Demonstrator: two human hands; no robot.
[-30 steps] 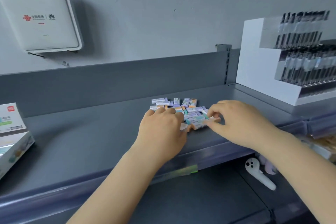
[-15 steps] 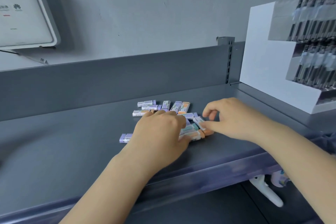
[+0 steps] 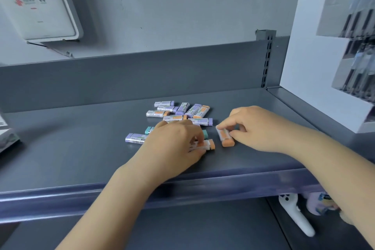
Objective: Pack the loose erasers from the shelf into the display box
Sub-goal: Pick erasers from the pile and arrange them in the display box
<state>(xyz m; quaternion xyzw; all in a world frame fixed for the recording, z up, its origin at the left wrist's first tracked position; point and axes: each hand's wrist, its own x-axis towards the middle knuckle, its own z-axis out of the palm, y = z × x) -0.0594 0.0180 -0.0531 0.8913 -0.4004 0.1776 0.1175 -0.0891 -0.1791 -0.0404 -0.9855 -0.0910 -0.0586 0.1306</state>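
Several loose erasers (image 3: 182, 110) in purple, orange and teal sleeves lie scattered on the dark grey shelf (image 3: 71, 148). My left hand (image 3: 174, 144) covers part of the pile and pinches an orange eraser (image 3: 209, 145) at its fingertips. My right hand (image 3: 257, 128) pinches another orange eraser (image 3: 225, 138) that lies on the shelf just right of the pile. A purple eraser (image 3: 135, 138) lies alone to the left of my left hand. The display box (image 3: 6, 134) shows only as a corner at the left edge of the frame.
A white tiered stand (image 3: 316, 67) with dark pens occupies the shelf's right end. A white router box (image 3: 40, 6) hangs on the wall at upper left. Below the shelf's front lip (image 3: 182, 191) sit a white handle-shaped object (image 3: 294, 213) and a purple item (image 3: 318, 203).
My hands have drawn apart: the right hand has pulled one orange eraser rightward out of the pile, and the left hand has taken hold of another. The view has shifted right, leaving the box almost out of frame.
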